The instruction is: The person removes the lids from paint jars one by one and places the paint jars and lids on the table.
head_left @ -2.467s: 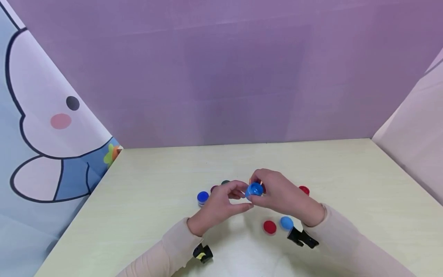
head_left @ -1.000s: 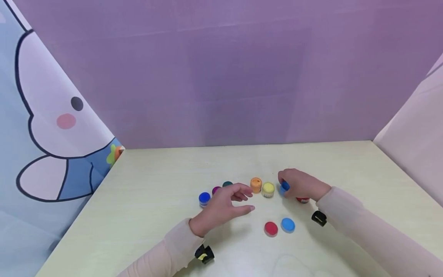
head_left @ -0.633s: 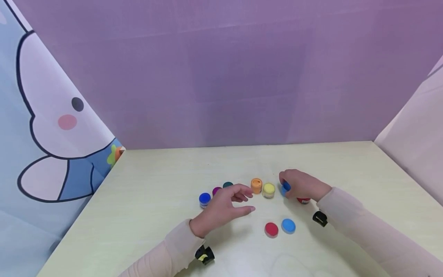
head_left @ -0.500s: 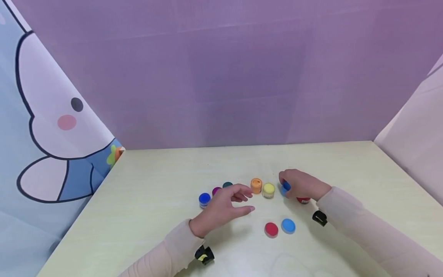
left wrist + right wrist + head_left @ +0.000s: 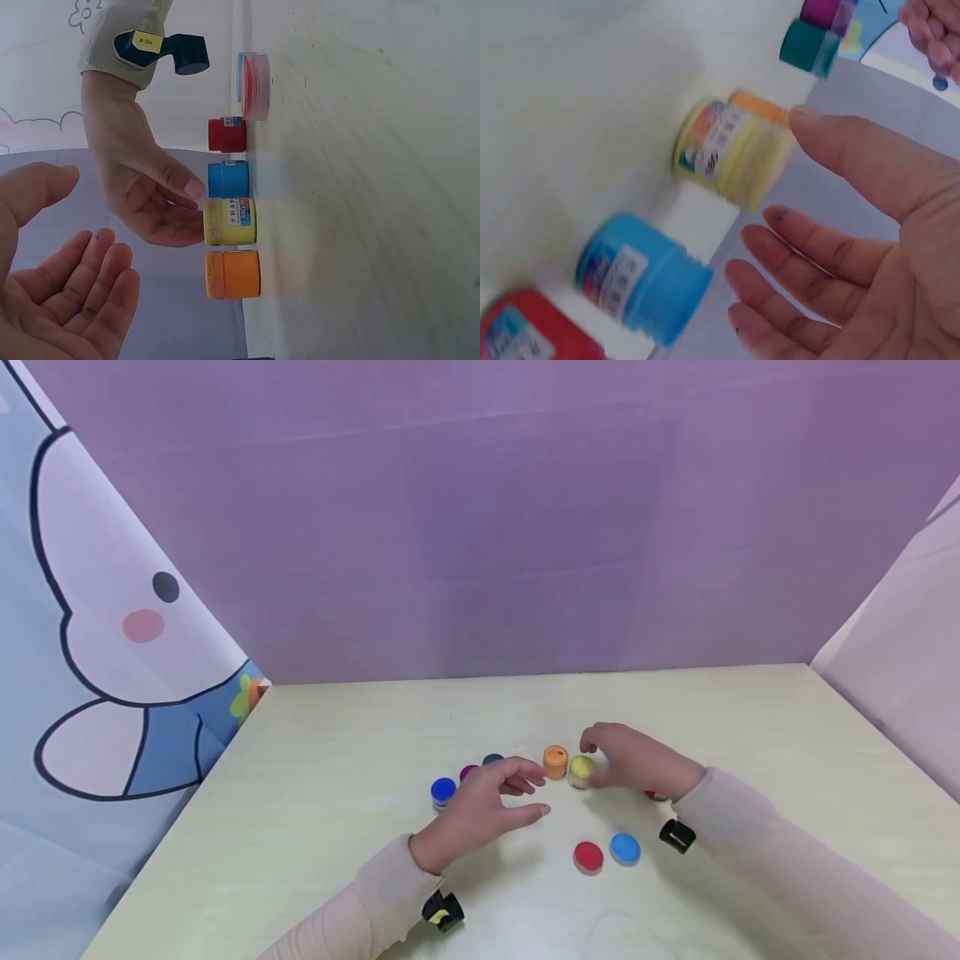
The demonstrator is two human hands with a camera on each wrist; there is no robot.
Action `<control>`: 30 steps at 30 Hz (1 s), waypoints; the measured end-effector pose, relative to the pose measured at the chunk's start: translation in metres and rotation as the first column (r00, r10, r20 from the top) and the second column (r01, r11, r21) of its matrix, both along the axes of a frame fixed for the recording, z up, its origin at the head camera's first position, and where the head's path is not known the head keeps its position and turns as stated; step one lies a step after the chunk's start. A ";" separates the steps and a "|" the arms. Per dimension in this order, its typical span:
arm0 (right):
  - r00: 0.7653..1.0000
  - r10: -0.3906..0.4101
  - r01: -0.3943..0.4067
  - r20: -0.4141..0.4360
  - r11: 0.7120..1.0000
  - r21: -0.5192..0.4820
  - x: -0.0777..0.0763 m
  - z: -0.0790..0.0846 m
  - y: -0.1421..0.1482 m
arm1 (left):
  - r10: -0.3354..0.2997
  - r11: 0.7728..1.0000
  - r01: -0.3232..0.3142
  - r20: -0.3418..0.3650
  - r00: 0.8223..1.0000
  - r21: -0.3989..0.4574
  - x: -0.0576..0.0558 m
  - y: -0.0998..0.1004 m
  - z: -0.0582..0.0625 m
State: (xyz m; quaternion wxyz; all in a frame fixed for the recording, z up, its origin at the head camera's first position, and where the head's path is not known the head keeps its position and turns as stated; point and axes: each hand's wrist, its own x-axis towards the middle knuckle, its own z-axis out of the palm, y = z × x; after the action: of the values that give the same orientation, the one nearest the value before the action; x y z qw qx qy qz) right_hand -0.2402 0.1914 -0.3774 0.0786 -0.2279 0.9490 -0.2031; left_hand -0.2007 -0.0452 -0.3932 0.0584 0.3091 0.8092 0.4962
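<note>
My right hand (image 5: 637,762) hovers at the yellow paint jar (image 5: 727,154), fingers spread and thumb close to its top. The light blue paint jar (image 5: 643,277), its threaded neck bare, stands upright beside the yellow one; my right hand hides it in the head view. Further along is the red paint jar (image 5: 226,135). On the other side of the yellow jar stands the orange paint jar (image 5: 556,762). My left hand (image 5: 483,810) hangs over the table with relaxed fingers and holds nothing. Two lids, a red lid (image 5: 588,857) and a light blue lid (image 5: 625,849), lie nearer me.
Behind my left hand stand a dark blue jar (image 5: 443,793), a purple jar (image 5: 829,15) and a teal jar (image 5: 810,49). The pale table (image 5: 337,727) ends at a purple back panel (image 5: 525,552). A rabbit-print cloth (image 5: 112,610) hangs at left.
My right hand brought the light blue jar from between both hands to the row, let go, and shifted left to the yellow jar. My left hand has stayed almost still.
</note>
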 end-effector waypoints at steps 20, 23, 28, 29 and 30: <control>0.997 -0.060 0.061 -0.047 0.998 0.023 -0.003 -0.002 -0.018 | 0.019 0.999 -0.021 -0.052 0.998 -0.044 -0.005 0.001 -0.006; 0.997 -0.040 0.039 -0.072 0.999 -0.017 0.002 0.007 -0.019 | 0.031 0.999 -0.033 -0.082 0.996 -0.028 -0.005 0.000 -0.006; 0.989 0.004 -0.022 -0.148 0.993 -0.115 0.015 0.020 -0.020 | 0.050 0.999 -0.050 -0.137 0.989 0.003 -0.005 0.000 -0.004; 0.986 0.015 -0.037 -0.163 0.990 -0.135 0.019 0.022 -0.020 | 0.054 0.999 -0.054 -0.146 0.988 0.006 -0.004 0.000 -0.004; 0.985 0.019 -0.047 -0.173 0.987 -0.154 0.022 0.024 -0.021 | 0.059 0.998 -0.058 -0.152 0.987 0.005 -0.005 0.001 -0.004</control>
State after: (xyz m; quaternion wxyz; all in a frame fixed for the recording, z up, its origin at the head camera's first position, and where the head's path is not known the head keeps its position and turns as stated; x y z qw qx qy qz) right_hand -0.2183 0.1705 -0.3535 -0.0180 -0.2658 0.9292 -0.2560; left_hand -0.2052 -0.0446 -0.3971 -0.0184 0.3222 0.8198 0.4730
